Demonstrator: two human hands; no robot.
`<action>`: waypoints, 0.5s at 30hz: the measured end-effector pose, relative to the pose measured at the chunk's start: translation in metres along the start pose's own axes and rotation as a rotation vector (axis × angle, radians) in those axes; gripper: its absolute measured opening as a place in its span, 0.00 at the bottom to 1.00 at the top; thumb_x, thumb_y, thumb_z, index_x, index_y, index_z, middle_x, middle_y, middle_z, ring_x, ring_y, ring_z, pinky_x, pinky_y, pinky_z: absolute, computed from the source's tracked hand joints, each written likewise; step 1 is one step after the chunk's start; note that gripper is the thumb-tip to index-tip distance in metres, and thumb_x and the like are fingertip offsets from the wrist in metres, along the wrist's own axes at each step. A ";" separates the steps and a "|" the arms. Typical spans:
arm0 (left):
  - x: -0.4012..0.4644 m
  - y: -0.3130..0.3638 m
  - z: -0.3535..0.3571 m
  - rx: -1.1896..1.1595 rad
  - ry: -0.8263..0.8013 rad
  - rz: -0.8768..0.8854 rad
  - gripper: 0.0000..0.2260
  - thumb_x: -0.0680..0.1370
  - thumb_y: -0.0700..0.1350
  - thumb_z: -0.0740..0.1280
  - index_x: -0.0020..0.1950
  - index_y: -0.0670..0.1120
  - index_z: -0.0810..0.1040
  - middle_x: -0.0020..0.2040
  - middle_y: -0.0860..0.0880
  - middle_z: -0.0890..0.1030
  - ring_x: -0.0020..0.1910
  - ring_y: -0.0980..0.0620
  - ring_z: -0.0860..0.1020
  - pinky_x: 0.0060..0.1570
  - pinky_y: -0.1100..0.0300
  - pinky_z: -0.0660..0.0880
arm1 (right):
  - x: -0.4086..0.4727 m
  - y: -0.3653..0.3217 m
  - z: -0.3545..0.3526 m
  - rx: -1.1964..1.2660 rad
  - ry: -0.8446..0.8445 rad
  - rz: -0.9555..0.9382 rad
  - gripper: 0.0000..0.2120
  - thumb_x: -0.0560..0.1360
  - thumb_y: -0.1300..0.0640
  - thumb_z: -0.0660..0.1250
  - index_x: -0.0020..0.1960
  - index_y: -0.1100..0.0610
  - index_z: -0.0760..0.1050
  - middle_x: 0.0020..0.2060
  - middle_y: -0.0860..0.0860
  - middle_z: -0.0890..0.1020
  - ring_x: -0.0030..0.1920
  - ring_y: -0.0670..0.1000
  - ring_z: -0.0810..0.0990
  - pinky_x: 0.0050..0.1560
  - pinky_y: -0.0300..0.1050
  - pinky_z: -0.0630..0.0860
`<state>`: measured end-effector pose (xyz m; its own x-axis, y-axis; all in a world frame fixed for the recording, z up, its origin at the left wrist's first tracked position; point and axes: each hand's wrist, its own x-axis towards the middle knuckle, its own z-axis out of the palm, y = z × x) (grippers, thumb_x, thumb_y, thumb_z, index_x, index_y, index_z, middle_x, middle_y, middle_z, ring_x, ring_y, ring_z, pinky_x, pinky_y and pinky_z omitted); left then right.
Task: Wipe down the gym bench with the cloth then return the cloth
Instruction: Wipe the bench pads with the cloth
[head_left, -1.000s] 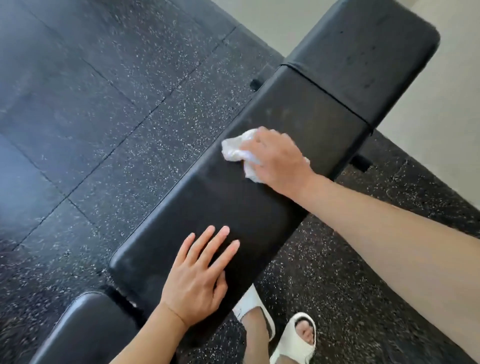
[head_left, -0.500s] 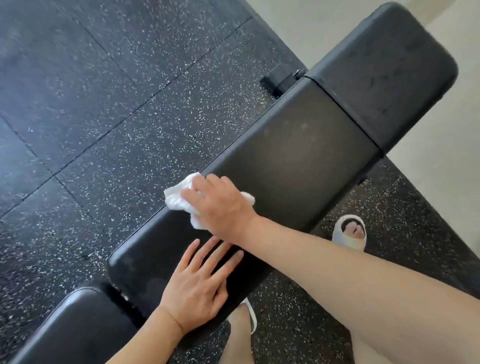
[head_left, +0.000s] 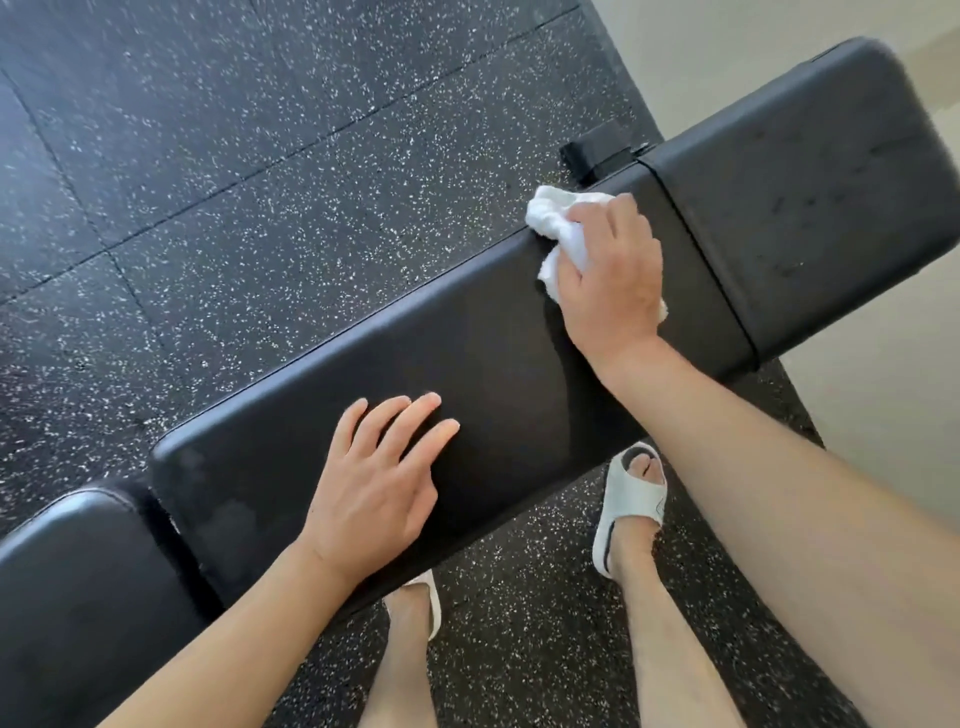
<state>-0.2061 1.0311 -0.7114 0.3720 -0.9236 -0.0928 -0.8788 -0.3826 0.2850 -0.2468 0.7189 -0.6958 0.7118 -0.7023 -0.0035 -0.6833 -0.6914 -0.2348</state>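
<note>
Feet in white slides (head_left: 631, 501) on black speckled rubber floor (head_left: 260, 208), tile seams visible; pale floor (head_left: 883, 415) at far right. Black padded desk (head_left: 493, 338) runs diagonally, long axis near-left to far-right, split by gaps into three pads. Left hand (head_left: 374, 483) flat on the middle pad, fingers straight, holding nothing. Right hand (head_left: 610, 275) farther along, near the far gap, fingers curled over white cloth (head_left: 558, 218). Cloth bunched under the palm, spilling past the fingertips over the desk's far edge.
</note>
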 end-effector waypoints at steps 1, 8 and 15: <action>0.008 0.005 -0.001 -0.006 0.005 -0.032 0.23 0.78 0.45 0.64 0.75 0.51 0.74 0.79 0.49 0.70 0.74 0.40 0.71 0.77 0.37 0.61 | -0.008 -0.010 0.002 0.015 -0.010 0.012 0.16 0.76 0.55 0.62 0.61 0.58 0.78 0.57 0.58 0.78 0.51 0.62 0.76 0.50 0.58 0.71; 0.093 0.034 -0.015 -0.058 -0.004 -0.210 0.25 0.80 0.47 0.62 0.77 0.47 0.71 0.80 0.48 0.69 0.78 0.42 0.66 0.79 0.36 0.57 | -0.035 0.032 -0.015 0.044 -0.040 -0.580 0.09 0.72 0.58 0.66 0.49 0.57 0.83 0.45 0.55 0.83 0.37 0.58 0.76 0.36 0.53 0.72; 0.204 0.087 -0.012 -0.030 -0.013 -0.232 0.25 0.81 0.49 0.60 0.79 0.47 0.69 0.81 0.47 0.67 0.78 0.40 0.65 0.74 0.31 0.60 | -0.053 0.136 -0.048 0.059 -0.045 -0.338 0.11 0.71 0.64 0.73 0.51 0.56 0.84 0.43 0.54 0.81 0.37 0.57 0.76 0.37 0.55 0.74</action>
<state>-0.2035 0.8100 -0.6942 0.5585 -0.8116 -0.1715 -0.7613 -0.5836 0.2824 -0.3847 0.6540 -0.6812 0.9036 -0.4263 0.0417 -0.3981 -0.8718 -0.2856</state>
